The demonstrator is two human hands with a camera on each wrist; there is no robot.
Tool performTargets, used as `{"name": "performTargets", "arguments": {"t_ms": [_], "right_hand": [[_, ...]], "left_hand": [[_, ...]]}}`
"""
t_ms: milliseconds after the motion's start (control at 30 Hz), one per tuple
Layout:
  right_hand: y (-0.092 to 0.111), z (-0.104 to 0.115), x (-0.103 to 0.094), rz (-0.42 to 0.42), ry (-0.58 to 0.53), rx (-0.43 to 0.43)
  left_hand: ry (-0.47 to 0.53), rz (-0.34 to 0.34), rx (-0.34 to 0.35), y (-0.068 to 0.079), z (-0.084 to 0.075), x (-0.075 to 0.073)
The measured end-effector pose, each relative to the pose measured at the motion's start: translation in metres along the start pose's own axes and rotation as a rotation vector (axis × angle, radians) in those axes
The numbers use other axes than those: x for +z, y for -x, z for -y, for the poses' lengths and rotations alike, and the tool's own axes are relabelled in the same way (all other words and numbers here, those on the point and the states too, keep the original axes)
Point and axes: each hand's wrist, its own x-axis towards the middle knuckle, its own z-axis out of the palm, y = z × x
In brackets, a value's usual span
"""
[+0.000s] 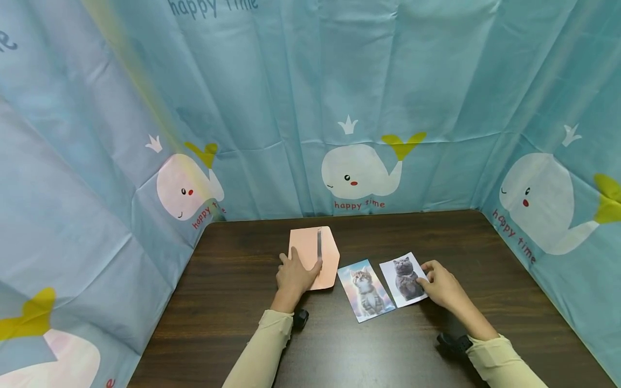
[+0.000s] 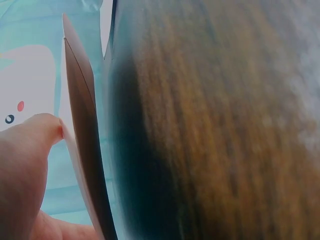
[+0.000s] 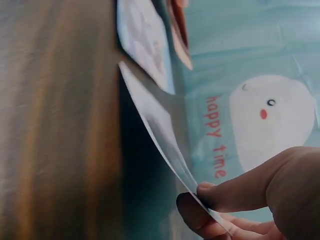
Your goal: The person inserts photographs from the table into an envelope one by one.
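Note:
My left hand (image 1: 297, 275) grips a pink envelope (image 1: 304, 240), thumb and fingers on its upper face. A narrow dark strip runs along it beside the pointed flap. In the left wrist view, the envelope (image 2: 82, 105) appears nearly edge-on with its shaded underside showing. On the right, my right hand (image 1: 443, 285) pinches the edge of a photo card (image 1: 405, 277) picturing a grey cat. The right wrist view has this card (image 3: 155, 125) bent and tilted between thumb and fingertips. Between the hands lies another card (image 1: 366, 291), with a tabby kitten on a pastel background.
Everything is over a dark wood-grain table (image 1: 233, 302). A blue curtain (image 1: 271, 108) with white whales hangs behind and at both sides, meeting the table's edges. A black wrist strap (image 1: 456, 343) sits by the right cuff.

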Motion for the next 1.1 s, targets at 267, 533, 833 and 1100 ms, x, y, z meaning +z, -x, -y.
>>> {"name": "performTargets", "arguments": {"t_ms": [267, 533, 833, 1100], "right_hand": [[-0.014, 0.012, -0.006, -0.089, -0.077, -0.043], [-0.032, 0.028, 0.001, -0.179, -0.135, -0.046], [-0.054, 0.052, 0.022, -0.208, -0.252, -0.078], [-0.071, 0.070, 0.046, -0.206, -0.350, -0.109]], "left_hand": [[-0.002, 0.006, -0.009, 0.000, -0.001, -0.001], [0.002, 0.013, -0.010, 0.000, -0.001, -0.002], [-0.002, 0.016, -0.018, -0.002, 0.000, -0.001], [0.011, 0.014, -0.018, -0.001, 0.001, -0.001]]}}
